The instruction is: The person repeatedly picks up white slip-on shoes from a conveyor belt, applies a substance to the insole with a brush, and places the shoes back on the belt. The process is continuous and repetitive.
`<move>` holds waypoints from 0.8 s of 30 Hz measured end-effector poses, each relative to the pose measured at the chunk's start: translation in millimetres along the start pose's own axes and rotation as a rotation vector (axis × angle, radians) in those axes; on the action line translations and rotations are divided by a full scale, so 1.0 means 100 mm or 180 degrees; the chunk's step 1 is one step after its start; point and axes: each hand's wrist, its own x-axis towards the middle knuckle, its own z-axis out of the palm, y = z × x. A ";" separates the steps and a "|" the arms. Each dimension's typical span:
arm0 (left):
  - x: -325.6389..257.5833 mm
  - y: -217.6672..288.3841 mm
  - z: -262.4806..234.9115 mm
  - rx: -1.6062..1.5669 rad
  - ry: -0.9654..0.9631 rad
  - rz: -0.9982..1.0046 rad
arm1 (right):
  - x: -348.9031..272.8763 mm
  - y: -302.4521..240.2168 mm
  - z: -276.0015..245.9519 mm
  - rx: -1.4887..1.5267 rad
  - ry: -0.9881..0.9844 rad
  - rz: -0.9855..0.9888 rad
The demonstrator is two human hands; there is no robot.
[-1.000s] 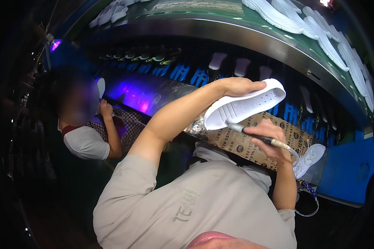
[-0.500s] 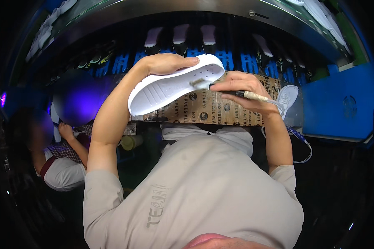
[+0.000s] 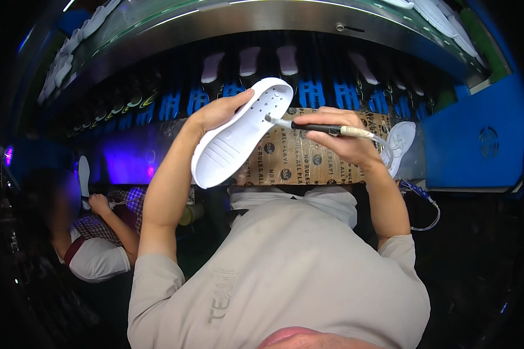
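Note:
My left hand (image 3: 220,111) is closed around the far left edge of a white shoe sole (image 3: 227,145), thumb over the rim. The sole is tilted, its hollow inner side facing up, with small holes toward the toe and ridges toward the heel. In my right hand (image 3: 346,139) is a dark-handled brush (image 3: 317,127), gripped between fingers and thumb. Its bristle tip meets the inside of the sole near the holes. A clear tube (image 3: 388,152) runs from the brush's back end past my right wrist.
Printed brown cardboard (image 3: 308,157) covers the bench under my hands. A white shoe (image 3: 399,142) lies at right, beside a blue panel (image 3: 477,142). Beyond are blue racks (image 3: 311,96) with shoe-shaped forms and a metal-edged shelf (image 3: 273,22). A co-worker's hand (image 3: 100,203) is at left.
The sole has swung to a steeper angle, its heel end nearer me and its inner side more in view. My left hand moved with it; the brush tip has shifted slightly left.

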 end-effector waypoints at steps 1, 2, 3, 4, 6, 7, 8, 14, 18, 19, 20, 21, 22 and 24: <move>0.01 -0.06 0.03 -0.0697 -0.0354 0.0124 | 0.06 -0.02 0.09 -0.0229 0.0248 0.0276; 0.07 -0.17 0.06 -0.1387 -0.0718 0.0253 | 0.06 0.00 0.23 -0.0483 0.0419 0.0429; 0.19 -0.27 0.13 -0.1529 -0.0436 0.0491 | 0.01 0.08 0.37 -0.0802 0.0336 0.0019; 0.30 -0.35 0.16 -0.1678 -0.0141 0.0742 | -0.03 0.13 0.46 -0.1115 0.0247 -0.0405; 0.14 -0.20 0.24 -0.1882 -0.0302 0.0861 | -0.10 -0.10 0.43 -0.0346 -0.0246 -0.0321; 0.07 -0.05 0.21 -0.1999 -0.0653 0.1017 | -0.12 -0.22 0.38 -0.0117 0.0002 -0.0407; -0.04 0.11 0.18 -0.2096 -0.0984 0.1165 | -0.12 -0.34 0.31 0.0142 0.0250 -0.0502; 0.12 2.57 -0.61 -0.0196 0.0370 0.2883 | -0.10 -0.38 -0.02 0.0535 0.1442 -0.0928; 0.71 3.28 -1.94 -0.1128 0.2083 0.2465 | -0.23 -0.26 0.10 0.0441 0.0999 -0.0447; 0.77 3.18 -2.40 -0.0062 0.2986 0.2261 | -0.28 -0.22 0.14 0.0460 0.0987 -0.0295; 0.64 3.05 -2.14 0.1031 0.3802 0.2063 | -0.40 -0.17 0.16 0.0363 0.1138 -0.0012; 0.46 2.86 -3.45 0.2588 0.4659 0.0809 | -0.43 -0.09 0.22 0.0467 0.0973 0.0024; 0.51 2.52 -3.64 0.3175 0.4590 0.0345 | -0.55 0.02 0.23 0.0460 0.0974 0.0256; 0.28 1.96 -4.16 0.3488 0.4384 -0.0926 | -0.70 0.08 0.25 0.0554 0.1000 0.0669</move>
